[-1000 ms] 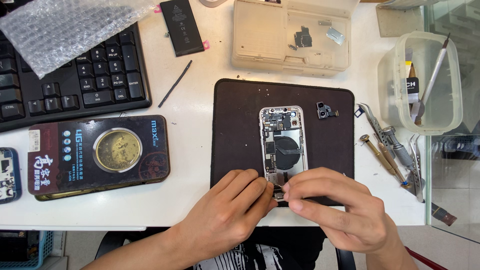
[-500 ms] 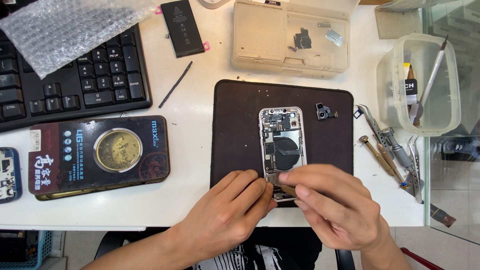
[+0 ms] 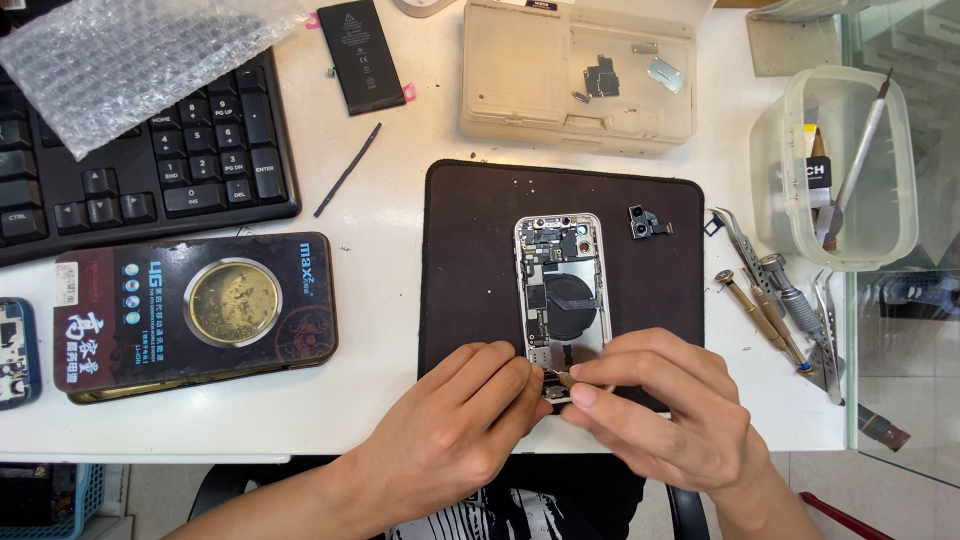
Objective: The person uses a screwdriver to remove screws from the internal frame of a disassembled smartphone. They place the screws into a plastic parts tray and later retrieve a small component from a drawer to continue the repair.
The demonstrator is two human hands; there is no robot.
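Fingertips of the right hand (image 3: pixel 665 415) pinch a thin metal tool (image 3: pixel 566 379), seemingly a small screwdriver, its tip at the near end of the opened phone (image 3: pixel 560 300). The left hand (image 3: pixel 465 425) has its fingers curled narrow, pressing the phone's near left corner. The phone lies on a dark mat (image 3: pixel 470 260); a loose camera module (image 3: pixel 645 222) sits just right, a keyboard (image 3: pixel 150 170) far left.
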